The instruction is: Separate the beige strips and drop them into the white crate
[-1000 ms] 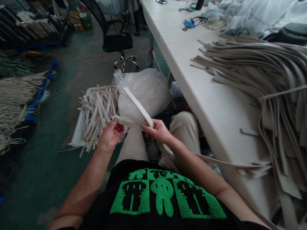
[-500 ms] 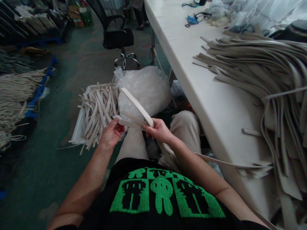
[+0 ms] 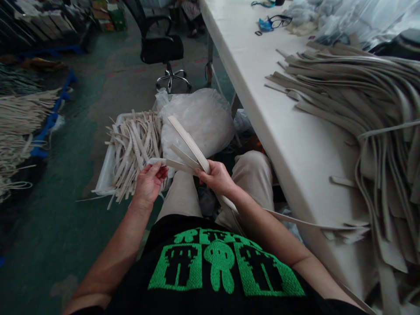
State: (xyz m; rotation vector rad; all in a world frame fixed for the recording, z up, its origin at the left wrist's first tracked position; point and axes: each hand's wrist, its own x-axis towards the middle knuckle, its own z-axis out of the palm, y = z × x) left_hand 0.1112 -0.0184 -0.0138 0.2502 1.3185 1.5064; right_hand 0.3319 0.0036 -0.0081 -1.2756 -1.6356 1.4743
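Observation:
My right hand (image 3: pixel 217 177) is closed round several beige strap-like strips (image 3: pixel 188 141) above my lap. Their ends fan out past my fingers towards the upper left. Between thumb and fingers, my left hand (image 3: pixel 150 181) pinches a pale, translucent film (image 3: pixel 157 162) at the tip of the lowest strip (image 3: pixel 179 165). Whether the film is part of that strip or is coming away from it, I cannot tell. Below my right hand the strips run down over my thigh, partly hidden by the forearm.
A white crate (image 3: pixel 105 173) heaped with beige strips stands on the floor ahead, touching a filled clear plastic bag (image 3: pixel 200 124). On the right, a white table (image 3: pixel 244 72) bears a large strip bundle (image 3: pixel 348 96) and eyeglasses (image 3: pixel 280 20). Beyond are an office chair (image 3: pixel 162 48) and a person's legs (image 3: pixel 193 19).
My left hand has shifted slightly left, and more of the pale film shows at its fingertips. The strip ends in my right hand have spread a little further apart.

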